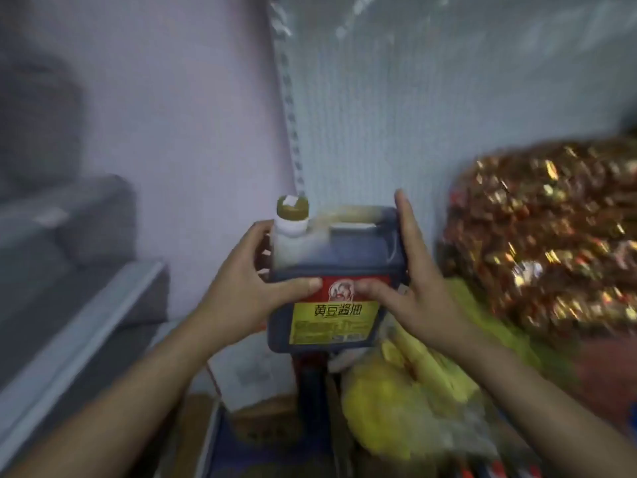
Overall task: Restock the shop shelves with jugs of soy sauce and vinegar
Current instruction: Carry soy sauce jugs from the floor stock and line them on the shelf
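Note:
A dark soy sauce jug with a gold cap, a moulded top handle and a red and yellow label is held up in front of the shelf's perforated back panel. My left hand grips its left side, thumb across the label's top. On the jug's right side lies my right hand, fingers pointing up along the side and thumb on the label. The jug stands upright; whether its base rests on anything is hidden.
A big bag of gold-and-red wrapped sweets fills the shelf to the right. Yellow packets in clear plastic lie below the jug. A slotted shelf upright and a lilac wall stand to the left, with grey ledges beyond.

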### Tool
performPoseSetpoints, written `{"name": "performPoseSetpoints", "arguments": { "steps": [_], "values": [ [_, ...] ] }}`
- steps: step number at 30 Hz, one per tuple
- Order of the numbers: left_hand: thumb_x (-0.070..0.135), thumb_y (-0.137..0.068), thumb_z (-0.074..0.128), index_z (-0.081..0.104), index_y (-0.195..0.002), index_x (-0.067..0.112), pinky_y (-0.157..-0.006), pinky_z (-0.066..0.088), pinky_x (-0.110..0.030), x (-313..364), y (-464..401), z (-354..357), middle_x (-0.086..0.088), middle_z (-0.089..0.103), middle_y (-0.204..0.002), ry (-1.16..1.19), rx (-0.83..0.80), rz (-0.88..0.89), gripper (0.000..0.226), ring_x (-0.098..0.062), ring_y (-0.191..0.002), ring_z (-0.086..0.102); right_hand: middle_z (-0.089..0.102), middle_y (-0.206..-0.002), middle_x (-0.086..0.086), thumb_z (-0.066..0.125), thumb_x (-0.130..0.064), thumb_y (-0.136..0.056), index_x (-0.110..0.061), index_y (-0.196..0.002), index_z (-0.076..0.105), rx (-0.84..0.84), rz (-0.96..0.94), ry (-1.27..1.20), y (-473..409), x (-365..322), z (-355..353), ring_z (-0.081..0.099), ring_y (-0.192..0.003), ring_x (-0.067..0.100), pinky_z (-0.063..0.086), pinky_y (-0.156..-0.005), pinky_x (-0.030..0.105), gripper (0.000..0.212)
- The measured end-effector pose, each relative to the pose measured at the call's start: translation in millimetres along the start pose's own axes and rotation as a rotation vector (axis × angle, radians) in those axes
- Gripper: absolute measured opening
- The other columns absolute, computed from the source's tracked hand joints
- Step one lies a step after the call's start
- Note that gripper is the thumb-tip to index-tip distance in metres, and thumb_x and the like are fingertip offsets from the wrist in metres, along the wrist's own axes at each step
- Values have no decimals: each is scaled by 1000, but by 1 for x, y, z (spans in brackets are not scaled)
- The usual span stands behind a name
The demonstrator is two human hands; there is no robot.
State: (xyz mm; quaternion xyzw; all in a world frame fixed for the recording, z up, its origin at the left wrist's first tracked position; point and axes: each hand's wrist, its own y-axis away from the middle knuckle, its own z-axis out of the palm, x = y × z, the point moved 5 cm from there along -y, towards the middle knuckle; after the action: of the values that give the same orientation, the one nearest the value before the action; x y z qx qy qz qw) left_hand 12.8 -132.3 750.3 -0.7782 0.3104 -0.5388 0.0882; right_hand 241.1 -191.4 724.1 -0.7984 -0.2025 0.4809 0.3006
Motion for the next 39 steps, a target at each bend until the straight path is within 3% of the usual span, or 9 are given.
{"name": "performPoseSetpoints", "arguments": {
  "steps": [6, 9, 13, 15, 19, 24, 28, 32, 39],
  "values": [
    [27, -76, 84, 24, -155, 52, -91, 58, -27, 158, 43, -154, 14, 60, -138, -170, 304, 191, 102, -7, -115, 67, 34, -154, -19, 68, -41, -94, -53, -157, 19, -185, -291, -168, -116, -176, 43, 40, -142, -1, 44, -114, 32, 81],
    [25, -82, 83, 17, -159, 47, -102, 55, -40, 195, 82, -213, 19, 54, -148, -285, 406, 206, 104, -6, -124, 61, 36, -150, -16, 67, -39, -92, -48, -158, 23, -269, -413, -199, -137, -241, 85, 42, -137, -4, 44, -108, 19, 80],
    [19, -84, 81, 13, -158, 53, -96, 57, -27, 213, 140, -279, 29, 56, -141, -374, 502, 185, 106, 2, -123, 61, 43, -138, -11, 66, -37, -93, -52, -154, 27, -420, -463, -342, -146, -296, 158, 51, -127, -1, 53, -96, 19, 74],
    [23, -86, 82, 16, -155, 58, -101, 56, -33, 211, 166, -306, 36, 48, -145, -445, 522, 157, 102, 4, -131, 54, 43, -138, -11, 66, -37, -92, -58, -151, 29, -496, -469, -414, -147, -313, 198, 54, -126, 3, 57, -95, 26, 72],
    [39, -83, 80, 22, -152, 62, -105, 51, -50, 188, 215, -372, 27, 41, -154, -535, 600, 75, 93, -10, -138, 51, 45, -138, -17, 67, -37, -91, -61, -149, 34, -591, -482, -510, -150, -340, 289, 55, -128, 5, 59, -95, 33, 71],
    [47, -82, 77, 21, -150, 66, -109, 46, -55, 146, 243, -432, 20, 42, -156, -575, 611, -9, 90, -14, -141, 48, 43, -145, -20, 68, -30, -91, -59, -149, 37, -666, -484, -571, -160, -350, 379, 49, -132, -2, 57, -92, 24, 72],
    [47, -82, 77, 22, -149, 67, -112, 43, -55, 117, 239, -464, 22, 44, -152, -609, 653, -41, 89, -9, -140, 47, 44, -151, -13, 69, -24, -92, -47, -154, 37, -668, -478, -572, -181, -342, 424, 46, -138, 3, 54, -98, 24, 73],
    [34, -86, 81, 28, -149, 64, -115, 42, -45, 94, 227, -485, 18, 48, -148, -660, 724, -48, 88, 0, -139, 45, 44, -152, 2, 70, -20, -93, -43, -155, 38, -728, -445, -593, -208, -333, 456, 53, -135, 14, 56, -100, 35, 73],
    [39, -85, 80, 33, -147, 63, -114, 43, -44, 56, 192, -518, 16, 50, -147, -772, 792, -84, 81, -1, -138, 44, 45, -156, -14, 68, -21, -92, -44, -153, 40, -779, -428, -705, -258, -311, 509, 52, -135, 4, 56, -96, 27, 71]
  ]
}}
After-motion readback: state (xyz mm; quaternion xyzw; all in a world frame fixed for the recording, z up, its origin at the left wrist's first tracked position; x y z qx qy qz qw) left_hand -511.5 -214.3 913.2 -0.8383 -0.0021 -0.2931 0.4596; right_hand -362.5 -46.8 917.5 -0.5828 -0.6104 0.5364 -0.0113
